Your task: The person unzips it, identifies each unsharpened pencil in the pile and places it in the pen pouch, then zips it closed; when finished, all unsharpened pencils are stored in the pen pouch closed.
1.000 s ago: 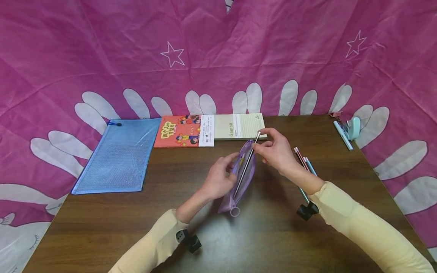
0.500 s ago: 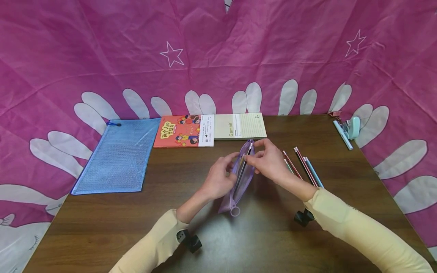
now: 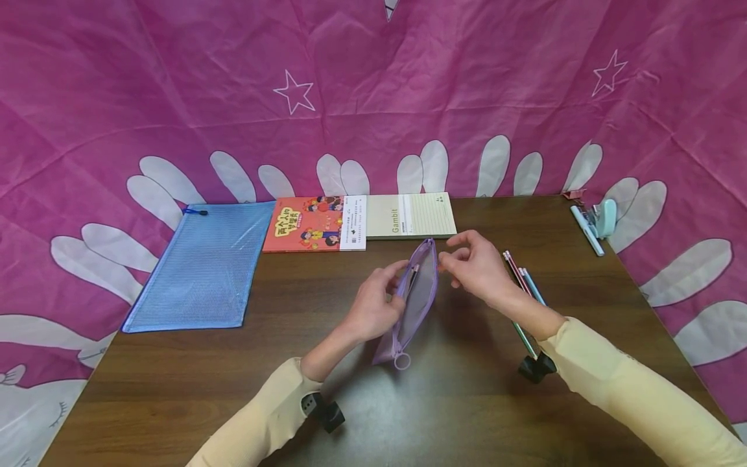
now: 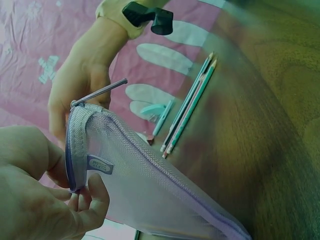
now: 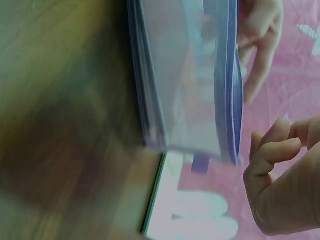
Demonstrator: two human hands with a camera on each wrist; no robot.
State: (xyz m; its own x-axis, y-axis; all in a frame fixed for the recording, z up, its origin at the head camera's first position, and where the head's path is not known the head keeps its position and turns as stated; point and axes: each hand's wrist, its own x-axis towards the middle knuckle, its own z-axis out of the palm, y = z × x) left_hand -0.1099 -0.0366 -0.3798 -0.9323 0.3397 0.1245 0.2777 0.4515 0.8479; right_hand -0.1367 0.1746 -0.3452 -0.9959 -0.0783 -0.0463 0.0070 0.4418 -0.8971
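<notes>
Head: left hand [image 3: 373, 303] pinches purple pouch [image 3: 420, 303] by rim; mouth gapes, pencil [image 3: 413, 277] inside. Right hand [image 3: 475, 267] just beside, fingers bent, holding nothing. Right forearm [image 3: 528, 311] crosses over pencils [image 3: 514, 269]. Blue bag [image 3: 201, 272] flat on table [image 3: 455, 402].
Left wrist: pencils beyond pouch.
Right wrist: pouch contents blurred.

Orange-red book [image 3: 306, 228]: yellow title panel [image 3: 288, 222] bears Chinese characters; upper line reads "两个人的"; lower line cannot be read with certainty.
White band [image 3: 353, 224] of the book: small dark print, illegible at this size.
Cream notebook [image 3: 380, 217]: "Gambit", printed sideways on the cover; finer print beside it is illegible.
Purple mesh pouch [image 4: 140, 185]: side tag [image 4: 100, 164] bears small markings, too blurred to read.
</notes>
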